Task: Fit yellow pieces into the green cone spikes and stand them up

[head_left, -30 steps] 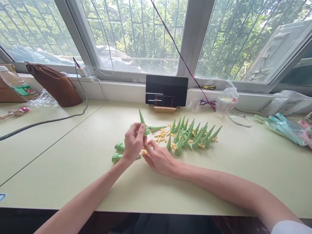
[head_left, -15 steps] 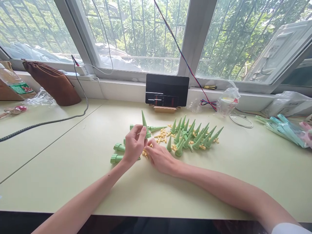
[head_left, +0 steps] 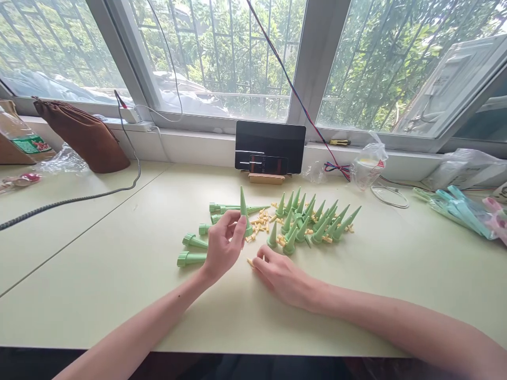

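Note:
My left hand (head_left: 225, 245) is closed round the base of a green plastic cone spike (head_left: 244, 209), holding it upright with its tip up. Just to its right, my right hand (head_left: 282, 275) rests on the pale green table (head_left: 119, 274) and pinches a small yellow plastic piece (head_left: 250, 261) at its fingertips. More small yellow pieces (head_left: 261, 219) lie scattered behind the hands. Several green cones (head_left: 312, 221) stand upright in a cluster to the right. Other green spikes (head_left: 192, 250) lie flat to the left.
A black tablet (head_left: 270, 148) with a phone leans on a wooden stand at the window sill. A brown pouch (head_left: 83, 134) and a braided cable (head_left: 71, 200) sit at the left. Plastic bags (head_left: 370, 161) and teal packets (head_left: 461, 211) lie at the right.
Both hands have shifted right and toward me. My right hand has drawn away from the left, now pinching a yellow piece on the table. The cone has moved right with my left hand.

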A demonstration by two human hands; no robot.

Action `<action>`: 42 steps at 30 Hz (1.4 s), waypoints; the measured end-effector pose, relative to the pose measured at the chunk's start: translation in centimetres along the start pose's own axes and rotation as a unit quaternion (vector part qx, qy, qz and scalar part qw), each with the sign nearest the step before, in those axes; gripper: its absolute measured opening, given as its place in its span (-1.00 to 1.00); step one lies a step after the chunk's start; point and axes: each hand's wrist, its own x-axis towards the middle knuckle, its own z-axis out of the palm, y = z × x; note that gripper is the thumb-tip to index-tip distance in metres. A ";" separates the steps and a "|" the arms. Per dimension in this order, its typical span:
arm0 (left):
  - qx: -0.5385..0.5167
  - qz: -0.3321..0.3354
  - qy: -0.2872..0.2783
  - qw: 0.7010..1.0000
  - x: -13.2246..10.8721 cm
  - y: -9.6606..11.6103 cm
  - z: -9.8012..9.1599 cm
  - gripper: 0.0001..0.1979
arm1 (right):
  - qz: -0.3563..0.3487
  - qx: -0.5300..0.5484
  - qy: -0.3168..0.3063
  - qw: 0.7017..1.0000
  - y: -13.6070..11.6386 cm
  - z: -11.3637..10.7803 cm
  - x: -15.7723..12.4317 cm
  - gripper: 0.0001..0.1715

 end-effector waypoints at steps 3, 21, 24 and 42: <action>0.036 0.064 -0.022 0.997 -0.7 0.1 0.3 -0.83 | 0.005 -0.007 -0.012 1.000 0.4 -0.6 -1.2 -0.81; 0.138 -0.022 -0.200 0.970 -1.3 -1.5 1.3 -0.73 | 0.052 0.147 0.032 0.987 1.5 -1.3 -2.0 -0.72; 0.134 -0.024 -0.198 0.971 -1.2 -1.4 1.3 -0.72 | 0.053 0.230 0.048 0.970 0.9 -1.7 -1.8 -0.68; 0.105 -0.036 -0.121 0.986 -0.9 -1.2 1.2 -0.75 | 0.088 0.284 0.062 0.953 2.0 -2.3 -1.2 -0.60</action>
